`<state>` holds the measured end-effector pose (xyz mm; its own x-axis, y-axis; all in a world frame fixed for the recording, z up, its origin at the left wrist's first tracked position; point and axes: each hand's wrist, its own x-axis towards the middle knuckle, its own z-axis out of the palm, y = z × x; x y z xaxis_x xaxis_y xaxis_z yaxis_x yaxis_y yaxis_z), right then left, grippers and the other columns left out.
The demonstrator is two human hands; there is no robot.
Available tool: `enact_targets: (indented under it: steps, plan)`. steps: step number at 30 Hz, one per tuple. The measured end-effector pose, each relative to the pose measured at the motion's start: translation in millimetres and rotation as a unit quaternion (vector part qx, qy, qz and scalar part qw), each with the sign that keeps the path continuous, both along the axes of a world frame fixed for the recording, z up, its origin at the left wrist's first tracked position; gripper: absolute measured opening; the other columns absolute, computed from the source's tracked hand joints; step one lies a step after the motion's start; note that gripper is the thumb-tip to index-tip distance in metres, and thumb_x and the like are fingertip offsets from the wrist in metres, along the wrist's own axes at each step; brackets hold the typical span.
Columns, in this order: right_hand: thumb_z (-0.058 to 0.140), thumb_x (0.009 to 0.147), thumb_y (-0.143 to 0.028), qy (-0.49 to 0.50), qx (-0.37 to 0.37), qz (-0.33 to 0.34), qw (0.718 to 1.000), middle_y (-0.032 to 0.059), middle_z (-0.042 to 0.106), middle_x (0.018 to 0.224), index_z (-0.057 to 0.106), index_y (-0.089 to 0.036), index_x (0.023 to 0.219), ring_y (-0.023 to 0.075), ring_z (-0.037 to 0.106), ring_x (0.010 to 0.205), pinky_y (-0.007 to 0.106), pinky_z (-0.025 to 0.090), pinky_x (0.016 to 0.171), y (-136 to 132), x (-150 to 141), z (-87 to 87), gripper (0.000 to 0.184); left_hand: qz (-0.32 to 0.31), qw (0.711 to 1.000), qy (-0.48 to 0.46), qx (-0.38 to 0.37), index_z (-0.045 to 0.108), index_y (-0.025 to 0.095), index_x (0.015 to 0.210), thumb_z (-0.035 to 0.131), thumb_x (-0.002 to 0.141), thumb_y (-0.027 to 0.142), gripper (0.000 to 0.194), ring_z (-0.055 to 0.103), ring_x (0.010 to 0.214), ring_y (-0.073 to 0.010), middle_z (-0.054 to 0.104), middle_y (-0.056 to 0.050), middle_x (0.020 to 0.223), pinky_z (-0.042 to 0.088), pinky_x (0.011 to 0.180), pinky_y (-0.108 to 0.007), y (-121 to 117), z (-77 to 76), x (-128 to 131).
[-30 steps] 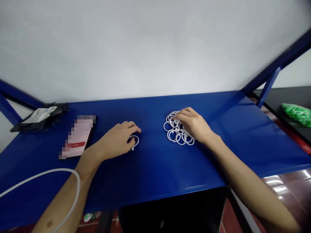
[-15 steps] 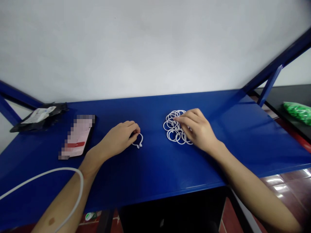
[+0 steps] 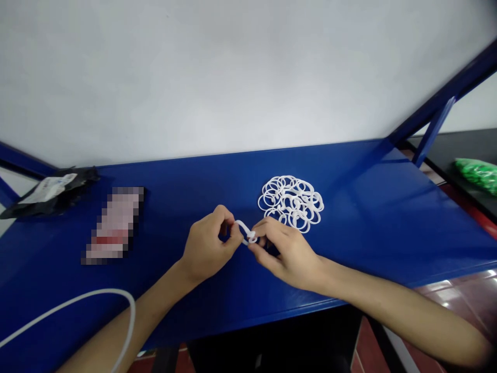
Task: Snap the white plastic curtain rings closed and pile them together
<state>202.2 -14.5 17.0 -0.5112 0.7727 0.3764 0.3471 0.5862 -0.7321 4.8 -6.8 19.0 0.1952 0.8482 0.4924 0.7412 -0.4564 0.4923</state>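
Observation:
My left hand (image 3: 212, 241) is closed, its thumb and forefinger pinching the left side of a white plastic ring (image 3: 243, 226) with a small clasp. From the other side, my right hand (image 3: 289, 251) pinches at the clasp end of the ring. A small loop shows at that end; I cannot tell whether it belongs to a second ring. Just behind my right hand lies a loose pile of similar white rings (image 3: 298, 199) on the blue table (image 3: 202, 186).
A phone (image 3: 116, 223) with a blurred-out screen lies left of my hands. Beyond it is a black plastic package (image 3: 50, 191) with a white label. A white cable (image 3: 77, 298) loops over my left forearm. Blue frame bars (image 3: 435, 129) rise at the sides. A green-filled bag (image 3: 477, 173) sits far right.
My right hand has left the pile and moved left and nearer to me. My left hand has come right with its ring, lifting it, and both hands now meet at it.

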Motion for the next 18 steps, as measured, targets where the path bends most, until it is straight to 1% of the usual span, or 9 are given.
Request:
enact_targets:
  steps: [2,4,5,6,8,10,11,14,18]
  plan:
    - [0.055,0.094,-0.021,0.014,-0.014,0.000,1.000,0.0035,0.065,0.093,0.056,-0.019,0.100,0.0107,0.062,0.071,0.025,0.052,0.064,0.7,0.1,0.4,0.007,-0.014,1.000,0.006,-0.001,0.051,0.021,0.079,0.054,0.086,0.017,0.009,0.054,0.051,-0.0082,0.056,0.007,0.062,0.044,0.053,-0.021,1.4,-1.8,-1.3]
    - [0.054,0.092,-0.020,0.016,-0.019,-0.005,1.000,0.0025,0.066,0.090,0.054,-0.020,0.097,0.0112,0.062,0.071,0.026,0.053,0.065,1.7,0.1,0.4,0.006,-0.033,0.999,0.018,0.025,0.055,0.020,0.087,0.055,0.088,0.017,0.004,0.061,0.062,-0.0107,0.063,0.003,0.073,0.050,0.060,-0.024,2.5,-2.9,-2.9]
    - [0.054,0.090,-0.019,0.013,-0.014,-0.009,1.000,0.0021,0.066,0.088,0.054,-0.020,0.096,0.0115,0.062,0.071,0.026,0.052,0.064,2.2,0.1,0.4,0.005,-0.050,0.997,0.025,0.051,0.057,0.019,0.093,0.055,0.090,0.016,0.005,0.064,0.070,-0.0127,0.067,0.001,0.081,0.053,0.067,-0.026,2.7,-3.1,-3.7]
    - [0.054,0.090,-0.019,0.008,-0.005,-0.014,1.000,0.0020,0.065,0.087,0.053,-0.020,0.095,0.0118,0.062,0.071,0.026,0.052,0.064,2.8,0.3,0.5,0.005,-0.074,0.994,0.032,0.079,0.059,0.019,0.100,0.056,0.091,0.014,0.011,0.066,0.079,-0.0146,0.069,-0.002,0.089,0.054,0.074,-0.028,2.7,-2.9,-4.3]
    - [0.054,0.089,-0.018,-0.002,0.017,-0.029,0.999,0.0023,0.065,0.086,0.054,-0.020,0.094,0.0126,0.062,0.071,0.027,0.052,0.064,4.0,1.0,1.0,0.005,-0.133,0.982,0.047,0.129,0.058,0.019,0.112,0.058,0.091,0.011,0.022,0.067,0.088,-0.0168,0.071,-0.005,0.098,0.055,0.081,-0.031,2.3,-1.6,-5.1]
    - [0.054,0.092,-0.018,-0.003,0.032,-0.037,0.999,0.0033,0.066,0.087,0.055,-0.019,0.096,0.0128,0.062,0.071,0.027,0.053,0.065,5.3,2.2,2.3,0.005,-0.174,0.971,0.056,0.151,0.058,0.019,0.116,0.060,0.092,0.010,0.025,0.066,0.086,-0.0167,0.072,-0.005,0.098,0.055,0.080,-0.031,1.4,0.3,-5.2]
    - [0.053,0.094,-0.019,0.002,0.036,-0.036,0.999,0.0039,0.066,0.088,0.057,-0.018,0.098,0.0127,0.062,0.072,0.027,0.053,0.065,5.8,2.9,3.2,0.005,-0.180,0.970,0.053,0.154,0.058,0.019,0.116,0.060,0.093,0.011,0.025,0.066,0.084,-0.0162,0.073,-0.005,0.097,0.055,0.078,-0.031,1.0,1.3,-5.1]
    - [0.052,0.100,-0.024,0.026,0.054,-0.025,0.998,0.0048,0.067,0.089,0.059,-0.019,0.102,0.0132,0.063,0.076,0.028,0.053,0.069,6.9,4.8,6.3,0.009,-0.172,0.974,0.025,0.148,0.059,0.019,0.113,0.059,0.095,0.012,0.019,0.065,0.080,-0.0154,0.073,-0.004,0.092,0.054,0.073,-0.030,-0.1,3.4,-4.5]
    - [0.051,0.102,-0.023,0.003,0.124,-0.019,0.992,0.0053,0.066,0.086,0.061,-0.018,0.101,0.0148,0.061,0.078,0.030,0.053,0.071,5.8,5.4,8.0,0.012,-0.175,0.974,0.001,0.145,0.060,0.018,0.105,0.058,0.094,0.010,0.014,0.065,0.076,-0.0154,0.071,-0.003,0.084,0.054,0.069,-0.029,-1.8,4.2,-2.3]
